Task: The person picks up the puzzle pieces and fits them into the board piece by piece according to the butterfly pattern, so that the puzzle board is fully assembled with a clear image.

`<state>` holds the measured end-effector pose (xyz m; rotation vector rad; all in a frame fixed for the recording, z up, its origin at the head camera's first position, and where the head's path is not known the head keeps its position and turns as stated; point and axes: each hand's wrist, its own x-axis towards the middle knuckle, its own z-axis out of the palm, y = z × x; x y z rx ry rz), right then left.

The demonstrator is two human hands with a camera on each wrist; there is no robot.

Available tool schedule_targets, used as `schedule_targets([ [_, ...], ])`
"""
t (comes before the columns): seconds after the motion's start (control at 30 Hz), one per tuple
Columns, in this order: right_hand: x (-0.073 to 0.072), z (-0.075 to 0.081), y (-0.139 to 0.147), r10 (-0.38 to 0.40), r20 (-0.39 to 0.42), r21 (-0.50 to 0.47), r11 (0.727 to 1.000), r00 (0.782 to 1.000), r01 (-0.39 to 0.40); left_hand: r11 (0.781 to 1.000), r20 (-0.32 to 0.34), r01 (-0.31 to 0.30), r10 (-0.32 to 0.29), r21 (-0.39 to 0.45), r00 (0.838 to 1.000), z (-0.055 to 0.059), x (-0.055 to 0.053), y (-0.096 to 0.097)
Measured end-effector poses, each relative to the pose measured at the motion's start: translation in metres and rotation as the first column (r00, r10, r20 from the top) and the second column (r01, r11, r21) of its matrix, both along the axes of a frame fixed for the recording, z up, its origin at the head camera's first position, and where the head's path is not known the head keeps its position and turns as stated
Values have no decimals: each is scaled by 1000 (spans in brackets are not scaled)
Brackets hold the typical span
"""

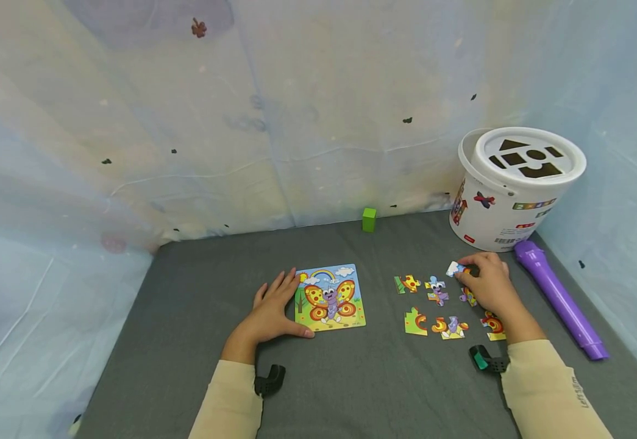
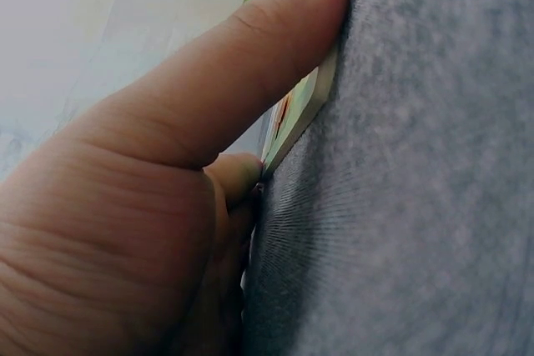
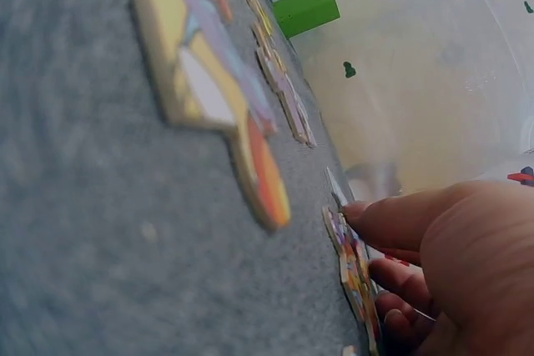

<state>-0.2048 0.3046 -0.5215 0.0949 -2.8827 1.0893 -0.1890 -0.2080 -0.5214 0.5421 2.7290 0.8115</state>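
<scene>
A square butterfly puzzle board (image 1: 330, 297) lies flat on the grey cloth. My left hand (image 1: 270, 312) rests at its left side, fingers spread along that edge and thumb at the lower edge. In the left wrist view, the thumb lies against the board's rim (image 2: 321, 89). Farther right, my right hand (image 1: 491, 283) pinches a blue-and-white puzzle piece (image 1: 453, 269) at its thumb and fingertips. A purple-and-yellow piece (image 1: 468, 297) is partly hidden under that hand. Several other loose pieces lie nearby, including a butterfly-face piece (image 1: 437, 291) and a green-cornered piece (image 1: 415, 322).
A white bucket (image 1: 499, 219) with a shape-cutout lid stands at the back right. A purple tube (image 1: 562, 299) lies along the right side, and a green block (image 1: 369, 220) stands at the back edge. Patterned fabric (image 1: 296, 122) hangs behind the table.
</scene>
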Motion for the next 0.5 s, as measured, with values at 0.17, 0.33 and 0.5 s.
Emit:
schedule_targets([
  [0.17, 0, 2, -1, -5, 12, -24, 1000, 1000, 5, 1000, -21, 0, 0, 16, 1000, -2, 1, 0],
  [0.33, 0, 3, -3, -48, 5, -96, 994, 999, 48, 1000, -18, -1, 1, 20, 1000, -2, 1, 0],
  [0.5, 2, 6, -8, -112, -39, -122, 987, 993, 106, 1000, 6, -4, 4, 6, 1000, 2, 1, 1],
])
